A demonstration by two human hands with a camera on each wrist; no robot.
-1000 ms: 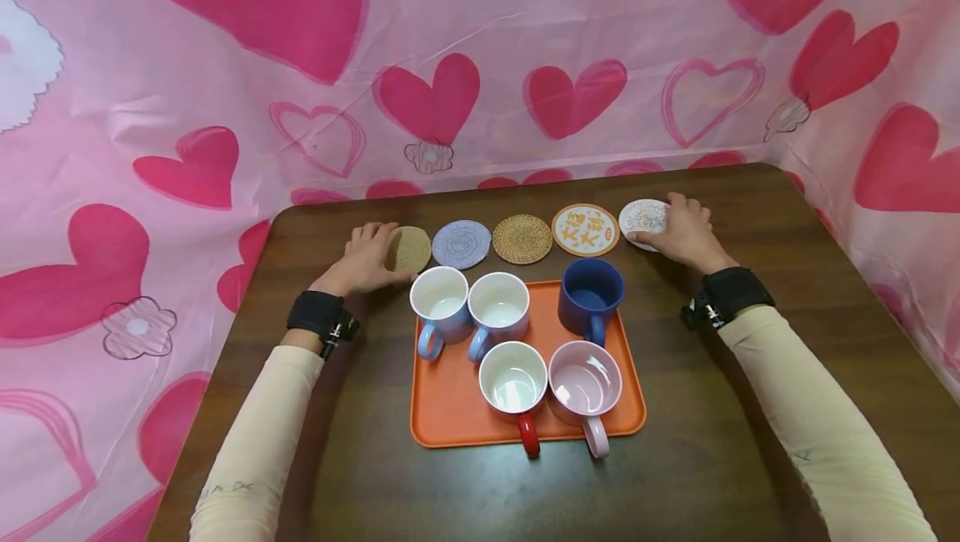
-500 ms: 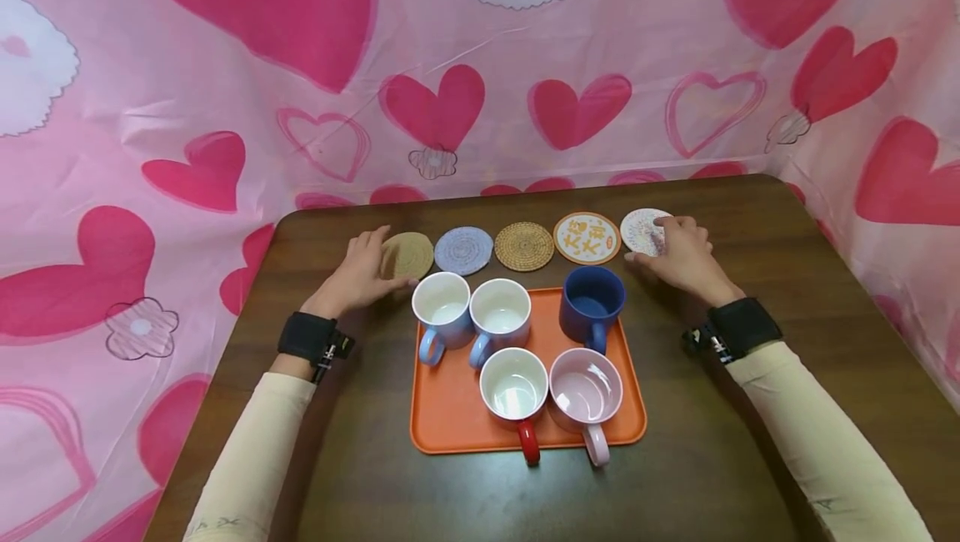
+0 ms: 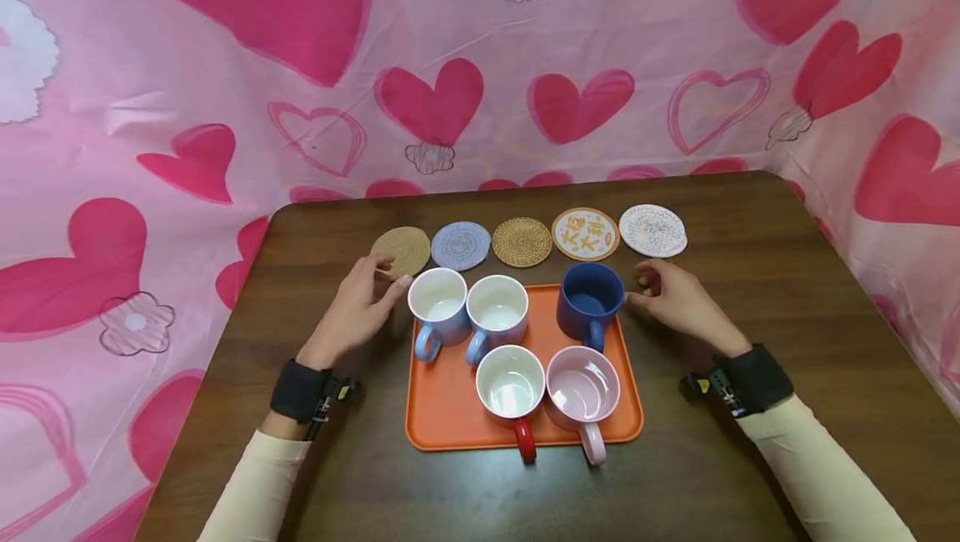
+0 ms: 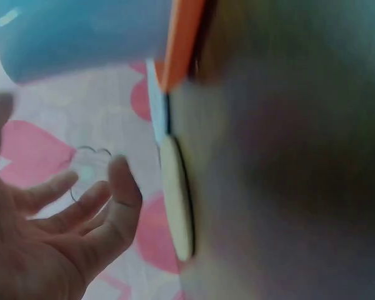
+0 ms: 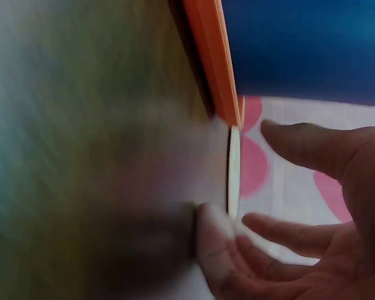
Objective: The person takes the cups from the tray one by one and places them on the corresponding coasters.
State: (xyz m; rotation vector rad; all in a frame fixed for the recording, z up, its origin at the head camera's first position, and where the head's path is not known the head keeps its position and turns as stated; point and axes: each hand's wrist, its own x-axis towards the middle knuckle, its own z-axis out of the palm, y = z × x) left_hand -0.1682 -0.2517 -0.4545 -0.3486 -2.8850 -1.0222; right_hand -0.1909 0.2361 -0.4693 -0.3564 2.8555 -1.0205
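Pink heart-print cloth (image 3: 645,25) backed the brown bench (image 3: 675,484). We noted the dark blue mug (image 3: 588,304) upright at the far right corner of the orange tray (image 3: 450,409), just left of the right hand (image 3: 678,300); the left hand (image 3: 352,313) flanked the outer pale blue mug (image 3: 442,317). Each grip stood loosely parted, holding nothing.

And away comes the right hand (image 3: 678,302), back off the white coaster (image 3: 652,231), now down just beside the blue mug (image 3: 590,300), that coaster's whole face uncovered, the left hand (image 3: 356,308) drawing back too, more of the tan coaster (image 3: 407,250) showing.
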